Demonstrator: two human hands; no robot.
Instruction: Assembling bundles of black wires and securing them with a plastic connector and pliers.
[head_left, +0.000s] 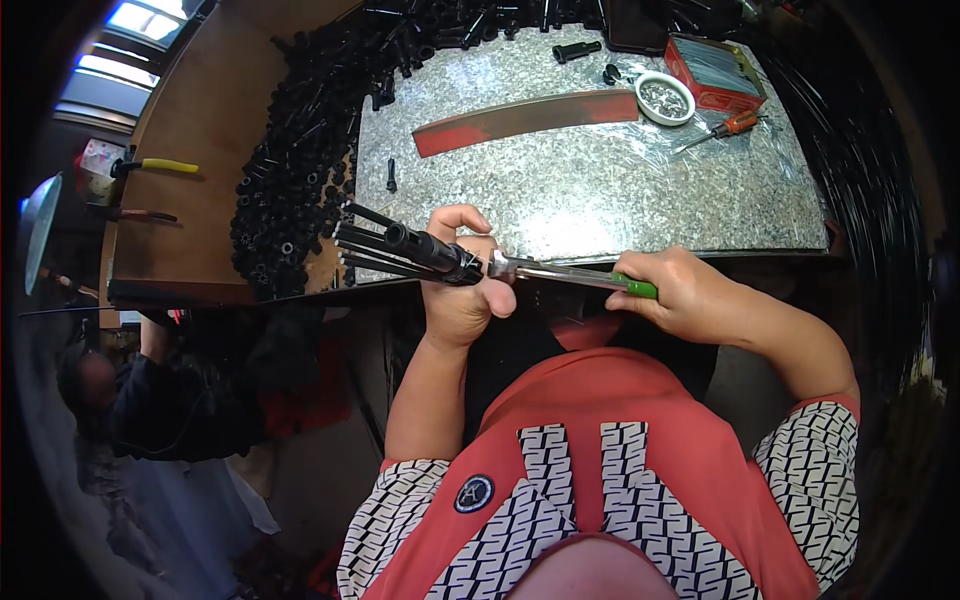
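My left hand (pixel 455 310) is closed around a black tubular hub (pixel 420 248), which resembles an umbrella runner. Several thin black rods (pixel 365 240) with pale tips fan out from it to the left. From the other side, my right hand (pixel 685 295) grips green-handled pliers (pixel 570 276), their metal head meeting the hub's end beside my left fingers. Whether the jaws are biting on anything is too small to tell. Both hands are in front of the near edge of the speckled tabletop (pixel 560 215).
A curved reddish-brown strip (pixel 525 122), a white bowl (pixel 668 122) of small metal bits, a red box (pixel 728 100) and an orange-handled screwdriver (pixel 738 123) lie on the tabletop. Black fittings (pixel 300 150) heap up left, long black rods (pixel 865 180) right. Another person (pixel 185 400) is at lower left.
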